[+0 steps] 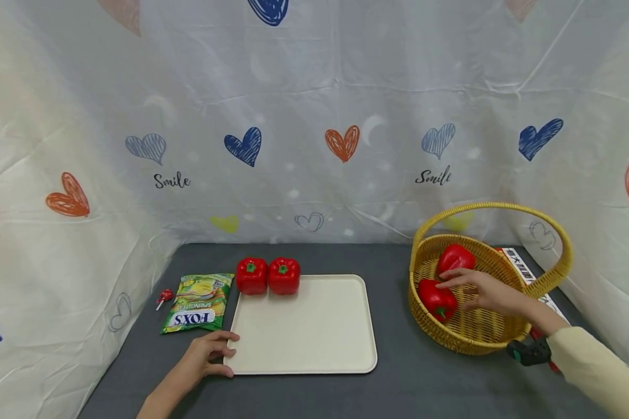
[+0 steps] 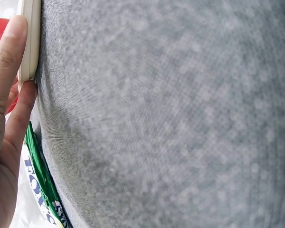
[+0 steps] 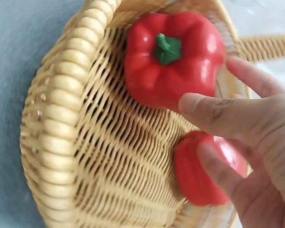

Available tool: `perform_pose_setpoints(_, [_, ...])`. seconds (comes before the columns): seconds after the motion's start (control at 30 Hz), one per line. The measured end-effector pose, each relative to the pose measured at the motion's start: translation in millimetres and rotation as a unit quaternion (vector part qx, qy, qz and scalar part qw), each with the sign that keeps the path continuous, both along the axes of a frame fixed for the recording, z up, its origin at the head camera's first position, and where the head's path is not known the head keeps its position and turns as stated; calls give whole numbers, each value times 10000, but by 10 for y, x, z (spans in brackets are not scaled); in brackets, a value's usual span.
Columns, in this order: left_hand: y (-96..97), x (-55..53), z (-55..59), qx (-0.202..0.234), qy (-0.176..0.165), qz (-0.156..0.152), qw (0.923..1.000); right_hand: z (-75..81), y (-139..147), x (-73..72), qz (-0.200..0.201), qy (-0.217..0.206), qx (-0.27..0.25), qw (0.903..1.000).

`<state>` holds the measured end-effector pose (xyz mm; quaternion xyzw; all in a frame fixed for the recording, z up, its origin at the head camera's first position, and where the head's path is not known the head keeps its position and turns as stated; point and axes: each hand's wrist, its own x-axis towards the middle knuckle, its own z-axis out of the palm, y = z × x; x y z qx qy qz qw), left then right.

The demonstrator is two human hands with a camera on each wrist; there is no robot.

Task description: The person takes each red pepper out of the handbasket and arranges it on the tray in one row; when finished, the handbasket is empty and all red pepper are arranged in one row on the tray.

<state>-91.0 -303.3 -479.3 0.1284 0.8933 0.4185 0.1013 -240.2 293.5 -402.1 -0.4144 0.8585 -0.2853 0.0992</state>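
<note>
At the left side of the white tray (image 1: 314, 331), my left hand (image 1: 201, 356) grips the rim near its front corner. In the left wrist view, a fingertip (image 2: 16, 28) lies on the tray's edge (image 2: 31, 47). My right hand (image 1: 484, 294) reaches into the yellow wicker basket (image 1: 424, 326), its fingers spread beside a red bell pepper (image 1: 437, 299). A second bell pepper (image 1: 456, 259) lies farther back in the basket. The right wrist view shows thumb and finger at the nearer pepper (image 3: 173, 57), not closed round it.
Two more red bell peppers (image 1: 251, 276) (image 1: 284, 276) stand side by side at the tray's back left corner. Left of the tray lie a green and yellow FOX'S bag (image 1: 201, 302) and a small red lollipop (image 1: 165, 295). The basket's tall handle (image 1: 495, 205) arches above it; a printed package (image 1: 519, 265) lies behind.
</note>
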Motion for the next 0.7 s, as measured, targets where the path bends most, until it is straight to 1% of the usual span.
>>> perform_pose_setpoints(0.03, [1,-1,0,-1,-21,8,10000,19,-37,-9,73,123,128,9998])
perform_pose_setpoints(0.13, [1,-4,-2,-13,-69,35,10000,62,-154,-31,345,172,425,9984])
perform_pose_setpoints(0.2, [2,-4,-3,-11,-77,30,10000,74,-225,-40,477,219,710,9961])
perform_pose_setpoints(0.3, [5,-5,-8,22,-102,10,9999,82,-300,-44,523,128,987,9937])
perform_pose_setpoints(0.37, [7,-4,-11,50,-100,-4,9999,82,-318,-55,523,147,1093,9925])
perform_pose_setpoints(0.4, [7,-3,-12,65,-103,-1,9999,84,-317,-61,518,189,1083,9926])
perform_pose_setpoints(0.47, [8,-1,-12,57,-65,-3,10000,84,-297,-75,568,416,975,9927])
perform_pose_setpoints(0.53, [8,1,-7,77,-62,15,9999,77,-266,-96,661,693,780,9923])
perform_pose_setpoints(0.57, [7,2,-6,76,-56,19,10000,69,-246,-106,680,748,656,9927])
perform_pose_setpoints(0.6, [7,2,-4,90,-71,32,9999,62,-224,-114,670,749,551,9934])
perform_pose_setpoints(0.63, [7,2,-3,85,-80,40,9999,55,-202,-125,656,636,439,9949])
perform_pose_setpoints(0.7, [5,2,0,90,-99,51,9999,46,-164,-135,422,234,348,9982])
